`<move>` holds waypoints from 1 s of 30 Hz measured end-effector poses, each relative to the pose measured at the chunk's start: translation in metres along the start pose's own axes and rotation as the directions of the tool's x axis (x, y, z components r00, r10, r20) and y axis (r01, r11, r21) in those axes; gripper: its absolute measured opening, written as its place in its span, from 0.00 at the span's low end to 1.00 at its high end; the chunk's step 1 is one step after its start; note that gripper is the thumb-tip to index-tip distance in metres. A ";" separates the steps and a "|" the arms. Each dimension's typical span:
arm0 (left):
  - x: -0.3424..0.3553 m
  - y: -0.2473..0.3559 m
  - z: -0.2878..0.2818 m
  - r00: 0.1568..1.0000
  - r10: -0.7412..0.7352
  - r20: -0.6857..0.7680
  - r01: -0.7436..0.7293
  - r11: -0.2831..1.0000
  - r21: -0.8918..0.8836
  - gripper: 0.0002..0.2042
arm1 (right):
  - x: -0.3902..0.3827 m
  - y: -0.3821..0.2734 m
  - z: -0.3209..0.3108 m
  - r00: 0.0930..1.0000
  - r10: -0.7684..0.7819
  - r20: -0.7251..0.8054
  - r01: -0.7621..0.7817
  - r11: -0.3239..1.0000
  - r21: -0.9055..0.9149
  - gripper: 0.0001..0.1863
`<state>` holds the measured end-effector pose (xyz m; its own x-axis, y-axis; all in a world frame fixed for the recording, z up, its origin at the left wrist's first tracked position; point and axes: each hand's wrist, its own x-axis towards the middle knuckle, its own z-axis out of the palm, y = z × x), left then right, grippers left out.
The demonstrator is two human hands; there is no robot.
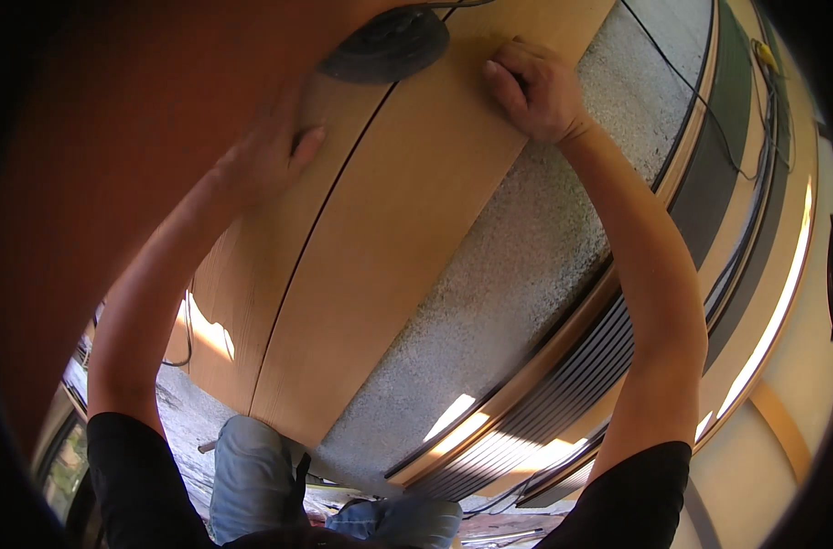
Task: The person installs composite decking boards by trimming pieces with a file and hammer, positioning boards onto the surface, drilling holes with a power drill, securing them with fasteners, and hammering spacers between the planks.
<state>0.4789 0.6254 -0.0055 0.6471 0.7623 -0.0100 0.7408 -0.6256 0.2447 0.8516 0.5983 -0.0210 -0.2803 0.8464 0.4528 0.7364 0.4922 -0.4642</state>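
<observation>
Item: 2 pale wood panels (380, 247), under our fingers; likely stiff, smooth, slippery, heavy. Left hand (265, 156) flat, open; right hand (535, 91) curled, pressing, holding nothing. We grip long edges.

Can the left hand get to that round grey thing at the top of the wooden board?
Probably yes. The left hand lies flat on the wooden board, and the round grey disc sits just above it, with nothing between them.

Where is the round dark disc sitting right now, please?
In the head view, the round dark disc lies at top centre on the light wooden panel, between the left hand and the right hand.
</observation>
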 end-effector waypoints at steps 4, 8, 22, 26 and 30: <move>0.010 -0.009 0.009 1.000 0.016 -0.023 -0.012 0.986 0.164 0.38 | 0.003 0.022 0.003 0.992 -0.122 0.031 0.119 0.989 0.087 0.14; 0.018 -0.004 -0.003 0.971 -0.094 0.219 0.036 0.966 0.257 0.39 | 0.004 0.013 0.001 0.997 -0.081 -0.015 0.082 0.989 0.126 0.18; 0.033 0.012 -0.007 0.985 0.001 0.174 -0.013 0.998 0.068 0.44 | -0.001 0.028 -0.002 0.992 -0.110 -0.055 0.118 0.979 0.166 0.20; 0.038 0.000 -0.008 0.990 0.107 0.088 -0.108 0.994 0.013 0.44 | 0.006 0.018 -0.016 0.994 -0.078 -0.078 0.090 0.985 0.150 0.19; 0.044 0.012 -0.019 0.992 0.036 0.119 -0.043 0.998 0.053 0.43 | 0.012 0.021 -0.011 0.991 -0.091 -0.096 0.111 0.969 0.222 0.22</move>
<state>0.5130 0.6542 0.0156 0.6904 0.7140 -0.1167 0.7210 -0.6655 0.1931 0.8703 0.6160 -0.0170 -0.2860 0.7744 0.5644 0.5458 0.6158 -0.5683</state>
